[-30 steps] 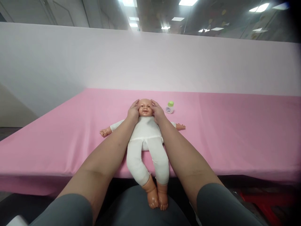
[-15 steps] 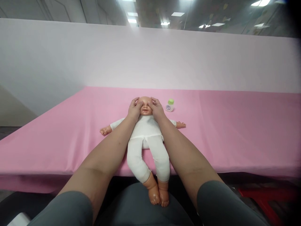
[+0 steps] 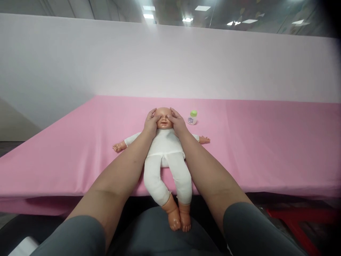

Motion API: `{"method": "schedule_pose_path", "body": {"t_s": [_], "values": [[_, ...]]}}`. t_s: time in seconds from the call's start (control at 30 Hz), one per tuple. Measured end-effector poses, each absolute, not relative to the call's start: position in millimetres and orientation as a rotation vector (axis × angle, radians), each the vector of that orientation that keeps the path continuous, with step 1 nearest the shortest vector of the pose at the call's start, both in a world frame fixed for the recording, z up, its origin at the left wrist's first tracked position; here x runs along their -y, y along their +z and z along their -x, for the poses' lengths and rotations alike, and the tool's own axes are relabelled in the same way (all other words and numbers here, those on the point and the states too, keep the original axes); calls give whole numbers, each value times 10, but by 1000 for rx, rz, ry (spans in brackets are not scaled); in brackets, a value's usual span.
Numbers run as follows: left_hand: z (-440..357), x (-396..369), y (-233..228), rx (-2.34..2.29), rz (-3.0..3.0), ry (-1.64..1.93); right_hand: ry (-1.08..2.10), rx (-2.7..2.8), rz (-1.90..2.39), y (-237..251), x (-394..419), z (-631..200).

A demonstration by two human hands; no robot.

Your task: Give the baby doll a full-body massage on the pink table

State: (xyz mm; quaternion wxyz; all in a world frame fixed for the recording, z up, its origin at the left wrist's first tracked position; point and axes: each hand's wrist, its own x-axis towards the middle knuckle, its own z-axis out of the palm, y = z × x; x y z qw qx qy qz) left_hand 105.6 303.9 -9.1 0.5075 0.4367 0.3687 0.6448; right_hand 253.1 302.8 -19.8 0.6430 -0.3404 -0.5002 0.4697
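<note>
Left hand [image 3: 150,122] fingers [image 3: 151,113] spread flat against doll [image 3: 164,149] head, thumb over eye. Right hand [image 3: 178,123] fingers [image 3: 172,113] likewise spread on other side, thumb across other eye. Doll on back on pink counter [image 3: 266,149], arms out, legs hanging over near edge. Small green-capped bottle [image 3: 192,117] upright just beside head, right.

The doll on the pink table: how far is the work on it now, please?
Done: the doll lies on its back on the pink table, legs over the edge. In hand: the left hand and right hand press on its face, thumbs over the eyes. Left: the small green-capped bottle stands untouched beside the head.
</note>
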Motion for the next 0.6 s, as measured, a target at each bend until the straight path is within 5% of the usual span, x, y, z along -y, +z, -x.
{"method": "schedule_pose_path", "body": {"t_s": [0.23, 0.6], "values": [[-1066, -3031, -123, -960, -1169, 1611, 903, 1180, 906, -116, -2941, -2467], [-1061, -3141, -98, -920, -1003, 1538, 1171, 1055, 803, -241, -3162, -2544]]}}
